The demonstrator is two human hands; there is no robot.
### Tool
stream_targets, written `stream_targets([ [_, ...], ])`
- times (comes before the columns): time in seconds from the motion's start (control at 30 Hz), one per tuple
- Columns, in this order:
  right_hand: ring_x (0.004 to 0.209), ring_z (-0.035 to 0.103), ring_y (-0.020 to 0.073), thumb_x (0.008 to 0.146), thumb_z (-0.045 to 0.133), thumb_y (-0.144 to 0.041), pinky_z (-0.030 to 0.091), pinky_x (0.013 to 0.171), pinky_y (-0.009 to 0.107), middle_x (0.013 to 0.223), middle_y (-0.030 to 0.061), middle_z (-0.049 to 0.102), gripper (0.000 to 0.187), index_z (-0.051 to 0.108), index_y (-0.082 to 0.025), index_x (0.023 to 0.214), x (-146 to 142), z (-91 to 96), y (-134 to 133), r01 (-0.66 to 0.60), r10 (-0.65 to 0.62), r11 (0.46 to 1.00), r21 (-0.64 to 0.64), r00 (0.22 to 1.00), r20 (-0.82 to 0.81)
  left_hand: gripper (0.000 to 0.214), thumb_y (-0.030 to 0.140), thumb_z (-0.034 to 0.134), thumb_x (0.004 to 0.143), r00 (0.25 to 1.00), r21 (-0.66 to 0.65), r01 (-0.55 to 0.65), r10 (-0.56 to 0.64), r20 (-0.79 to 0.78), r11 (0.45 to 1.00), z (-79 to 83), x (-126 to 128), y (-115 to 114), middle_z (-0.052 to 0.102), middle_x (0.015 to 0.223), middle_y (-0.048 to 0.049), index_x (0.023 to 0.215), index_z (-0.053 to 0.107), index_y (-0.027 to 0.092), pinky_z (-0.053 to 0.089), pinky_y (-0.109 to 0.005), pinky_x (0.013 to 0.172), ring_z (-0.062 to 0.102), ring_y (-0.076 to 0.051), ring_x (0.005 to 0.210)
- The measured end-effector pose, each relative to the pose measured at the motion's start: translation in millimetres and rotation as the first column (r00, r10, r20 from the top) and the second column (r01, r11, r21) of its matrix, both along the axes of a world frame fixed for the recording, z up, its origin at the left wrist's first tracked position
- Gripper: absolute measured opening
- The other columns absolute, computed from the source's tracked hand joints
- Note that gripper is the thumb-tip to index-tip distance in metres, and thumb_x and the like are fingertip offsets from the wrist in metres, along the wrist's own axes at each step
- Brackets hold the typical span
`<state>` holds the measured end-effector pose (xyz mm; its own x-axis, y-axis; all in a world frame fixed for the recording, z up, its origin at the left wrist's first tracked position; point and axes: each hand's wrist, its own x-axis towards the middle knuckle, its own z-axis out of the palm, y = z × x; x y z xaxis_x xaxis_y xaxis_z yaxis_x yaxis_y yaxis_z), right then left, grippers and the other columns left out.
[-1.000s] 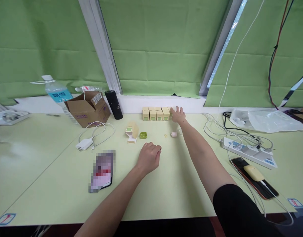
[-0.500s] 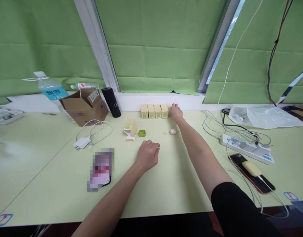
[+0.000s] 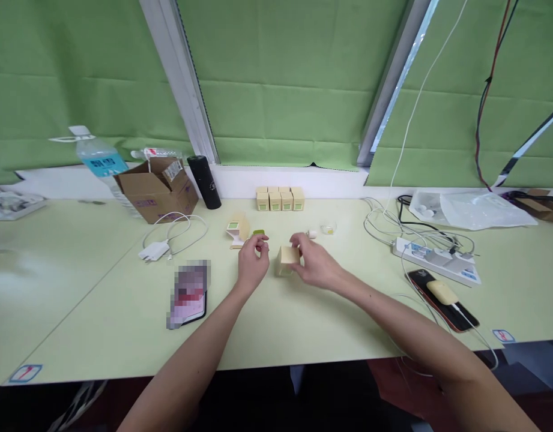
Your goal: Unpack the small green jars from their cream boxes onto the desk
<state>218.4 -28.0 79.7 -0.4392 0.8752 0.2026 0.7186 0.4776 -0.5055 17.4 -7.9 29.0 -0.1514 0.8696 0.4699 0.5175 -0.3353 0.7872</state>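
Both hands have moved: the right hand (image 3: 300, 252) has come from the far end of a row of boxes to mid-table, bringing a small cream box (image 3: 287, 258); the left hand (image 3: 253, 261) has shifted a little leftward. From how things lie, the work looks partway along.

Nearest, at left, a phone (image 3: 187, 294) with a blurred screen lies flat on the table (image 3: 303, 330); beyond it, the left hand is half curled, its thumb close to the fingers; whether it pinches anything small, you cannot tell. Level with it, the right hand grips the cream box by its right side, thumb in front and fingers behind; this box looks closed, so opening or handling it seems not yet done.

Just past the left hand, a green dish (image 3: 259, 231) is partly hidden; beside it, an opened box (image 3: 237, 231) stands with a flap folded out. Farthest, by the wall, the row of boxes (image 3: 280, 200) stands four across, apparently shut and untouched.
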Motion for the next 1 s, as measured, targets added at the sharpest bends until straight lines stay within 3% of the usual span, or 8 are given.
stream_targets([
  [0.1, 0.094, 0.066, 0.0228, 0.084, 0.070, -0.018, 0.049, 0.074, 0.033, 0.123, 0.0100, 0.064, 0.052, 0.045, -0.024, 0.129, -9.2, -15.9, -30.1, -0.022, 0.021, 0.998, -0.058, 1.000, -0.022, 0.018, 0.024, 0.049, 0.090, 0.996, -0.051, 0.055, -0.052, 0.070, 0.997, -1.5, 0.0, 2.1, 0.068, 0.080, -0.0022, 0.102, 0.063, 0.021, 0.052, -0.036, 0.081, 0.064, -0.020, 0.080],
  [0.23, 0.102, 0.065, 0.0223, 0.080, 0.073, -0.017, 0.052, 0.085, 0.037, 0.131, 0.0097, 0.060, 0.067, 0.042, -0.027, 0.139, -2.2, -34.9, -28.8, -0.006, -0.007, 0.997, -0.080, 0.987, -0.161, 0.026, 0.016, 0.049, 0.080, 0.956, -0.185, 0.263, -0.230, 0.181, 0.947, -1.5, -2.0, 4.1, 0.070, 0.079, -0.0030, 0.101, 0.063, 0.020, 0.050, -0.035, 0.078, 0.064, -0.020, 0.078],
  [0.4, 0.090, 0.063, 0.0179, 0.079, 0.072, -0.020, 0.055, 0.082, 0.037, 0.125, 0.0084, 0.057, 0.069, 0.042, -0.025, 0.140, 14.5, -60.4, -10.5, -0.065, -0.011, 0.977, -0.205, 0.937, -0.348, 0.044, 0.011, 0.050, 0.068, 0.760, -0.265, 0.650, -0.600, 0.252, 0.712, 11.7, -18.0, 1.5, 0.074, 0.111, -0.0109, 0.108, 0.065, 0.019, 0.052, -0.036, 0.088, 0.068, -0.023, 0.104],
  [0.5, 0.086, 0.063, 0.0165, 0.086, 0.058, -0.019, 0.055, 0.080, 0.036, 0.119, 0.0072, 0.059, 0.050, 0.046, -0.025, 0.134, 17.4, -67.7, -5.8, -0.010, -0.057, 0.985, -0.174, 0.925, -0.375, 0.059, 0.012, 0.059, 0.067, 0.684, -0.343, 0.719, -0.705, 0.190, 0.605, 18.4, -23.3, -3.6, 0.068, 0.130, -0.0116, 0.125, 0.063, 0.022, 0.053, -0.036, 0.087, 0.066, -0.025, 0.112],
  [0.57, 0.085, 0.064, 0.0163, 0.088, 0.052, -0.018, 0.055, 0.080, 0.036, 0.113, 0.0058, 0.062, 0.041, 0.049, -0.024, 0.129, 17.3, -68.6, -4.6, 0.054, -0.106, 0.989, -0.140, 0.914, -0.392, 0.064, 0.014, 0.065, 0.068, 0.677, -0.404, 0.711, -0.717, 0.168, 0.576, 17.7, -20.8, -7.8, 0.069, 0.123, -0.0091, 0.131, 0.060, 0.023, 0.054, -0.033, 0.080, 0.067, -0.023, 0.103],
  [0.7, 0.078, 0.065, 0.0160, 0.088, 0.050, -0.024, 0.056, 0.073, 0.033, 0.104, 0.0037, 0.065, 0.029, 0.052, -0.025, 0.117, 16.6, -68.2, -2.4, 0.113, -0.163, 0.985, -0.131, 0.858, -0.486, 0.047, 0.022, 0.073, 0.072, 0.734, -0.397, 0.658, -0.663, 0.148, 0.639, 6.8, -7.1, -13.9, 0.069, 0.106, -0.0044, 0.118, 0.062, 0.022, 0.054, -0.031, 0.074, 0.066, -0.020, 0.091],
  [0.87, 0.080, 0.068, 0.0183, 0.086, 0.057, -0.036, 0.057, 0.064, 0.032, 0.105, 0.0060, 0.067, 0.029, 0.052, -0.024, 0.112, 10.1, -60.5, 4.9, 0.144, -0.253, 0.964, -0.222, 0.748, -0.614, 0.049, 0.023, 0.078, 0.075, 0.842, -0.254, 0.539, -0.522, 0.136, 0.803, -2.0, 4.7, -15.0, 0.066, 0.117, -0.0072, 0.121, 0.059, 0.022, 0.056, -0.036, 0.087, 0.066, -0.022, 0.100],
  [1.0, 0.090, 0.069, 0.0199, 0.087, 0.061, -0.041, 0.059, 0.068, 0.033, 0.112, 0.0079, 0.069, 0.035, 0.052, -0.025, 0.117, -2.4, -43.4, 7.9, 0.083, -0.182, 0.980, -0.182, 0.752, -0.633, 0.047, 0.017, 0.078, 0.076, 0.900, -0.104, 0.436, -0.435, 0.033, 0.894, -1.3, 7.4, -17.0, 0.060, 0.123, -0.0064, 0.119, 0.063, 0.025, 0.053, -0.036, 0.096, 0.062, -0.022, 0.112],
])
